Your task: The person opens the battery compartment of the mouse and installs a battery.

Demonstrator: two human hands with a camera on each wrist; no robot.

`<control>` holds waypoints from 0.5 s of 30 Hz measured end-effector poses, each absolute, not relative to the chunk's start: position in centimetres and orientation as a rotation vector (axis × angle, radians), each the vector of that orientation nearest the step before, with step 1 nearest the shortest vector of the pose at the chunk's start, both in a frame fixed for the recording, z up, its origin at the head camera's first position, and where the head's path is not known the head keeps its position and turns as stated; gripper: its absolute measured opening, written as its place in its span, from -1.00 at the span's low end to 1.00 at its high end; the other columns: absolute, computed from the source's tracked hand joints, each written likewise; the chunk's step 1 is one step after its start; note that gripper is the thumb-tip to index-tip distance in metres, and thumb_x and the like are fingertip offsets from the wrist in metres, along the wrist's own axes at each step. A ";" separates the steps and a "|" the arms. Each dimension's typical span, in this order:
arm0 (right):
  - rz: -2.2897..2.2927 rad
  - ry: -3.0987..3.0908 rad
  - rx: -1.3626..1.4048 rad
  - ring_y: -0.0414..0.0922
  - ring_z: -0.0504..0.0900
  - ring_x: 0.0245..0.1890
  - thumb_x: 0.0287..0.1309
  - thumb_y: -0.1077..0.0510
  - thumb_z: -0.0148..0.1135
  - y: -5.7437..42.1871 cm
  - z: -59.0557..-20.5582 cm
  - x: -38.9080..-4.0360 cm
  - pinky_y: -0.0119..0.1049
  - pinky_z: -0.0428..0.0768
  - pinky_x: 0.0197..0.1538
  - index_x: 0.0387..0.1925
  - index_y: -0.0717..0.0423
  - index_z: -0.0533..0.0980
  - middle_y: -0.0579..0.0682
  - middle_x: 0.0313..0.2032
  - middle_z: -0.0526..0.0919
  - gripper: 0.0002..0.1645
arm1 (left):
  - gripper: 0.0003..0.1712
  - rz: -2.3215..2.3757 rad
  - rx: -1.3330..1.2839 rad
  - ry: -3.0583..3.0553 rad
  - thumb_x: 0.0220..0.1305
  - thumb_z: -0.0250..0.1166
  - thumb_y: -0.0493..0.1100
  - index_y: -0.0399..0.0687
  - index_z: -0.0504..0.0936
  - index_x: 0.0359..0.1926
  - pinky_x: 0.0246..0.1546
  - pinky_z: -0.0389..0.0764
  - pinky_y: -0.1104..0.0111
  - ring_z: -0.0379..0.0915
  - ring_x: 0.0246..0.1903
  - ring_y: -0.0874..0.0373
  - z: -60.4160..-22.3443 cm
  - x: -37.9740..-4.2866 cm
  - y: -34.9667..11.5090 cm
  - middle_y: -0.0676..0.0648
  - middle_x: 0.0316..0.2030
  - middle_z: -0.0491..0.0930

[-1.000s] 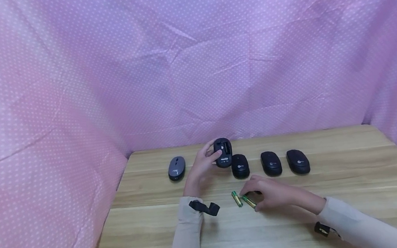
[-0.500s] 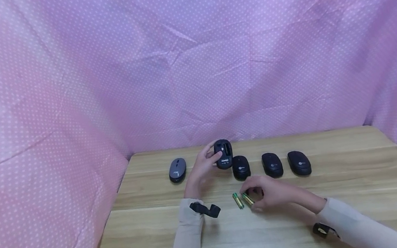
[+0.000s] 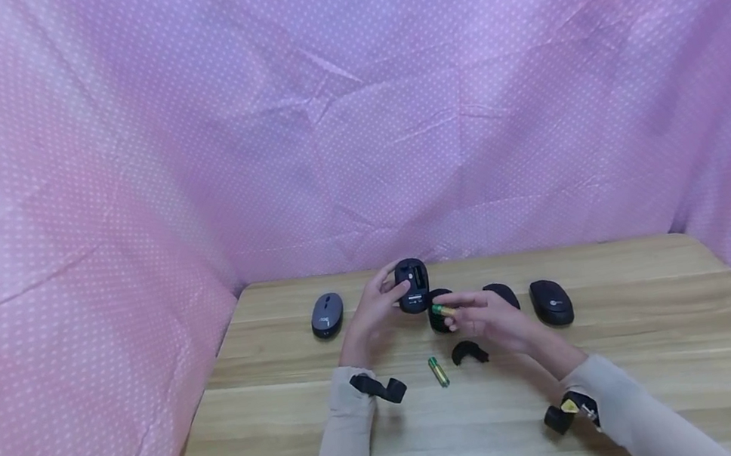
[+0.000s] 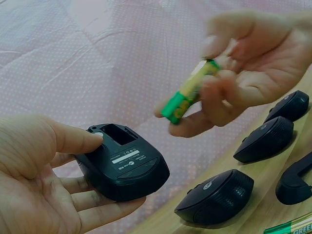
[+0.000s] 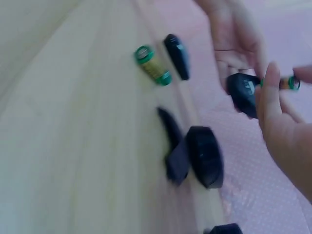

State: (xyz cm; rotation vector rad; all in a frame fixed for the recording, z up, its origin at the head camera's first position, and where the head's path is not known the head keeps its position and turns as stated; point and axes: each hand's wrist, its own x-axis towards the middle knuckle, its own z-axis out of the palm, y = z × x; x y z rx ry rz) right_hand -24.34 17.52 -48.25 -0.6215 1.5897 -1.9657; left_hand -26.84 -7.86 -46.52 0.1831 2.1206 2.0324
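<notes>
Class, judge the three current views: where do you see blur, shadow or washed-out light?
Head view: fairly sharp, soft shadows on the table; left wrist view: right hand and battery slightly blurred, label on the held mouse crisper; right wrist view: hazy, pale and soft overall, the curved black piece smeared.

Left grip (image 3: 370, 309) curled, right grip (image 3: 491, 319) pinching
</notes>
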 end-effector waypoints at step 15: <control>-2.001 1.987 -0.358 -0.30 0.70 0.02 0.33 0.15 0.33 15.3 -48.6 -25.3 -0.48 0.59 0.18 0.20 0.37 0.54 0.09 0.05 0.75 -0.49 | -0.41 2.193 0.043 2.070 0.55 0.10 -0.24 0.05 0.29 0.52 0.15 0.66 0.10 0.52 0.23 -0.21 -47.8 -26.8 -4.7 -0.42 0.37 0.41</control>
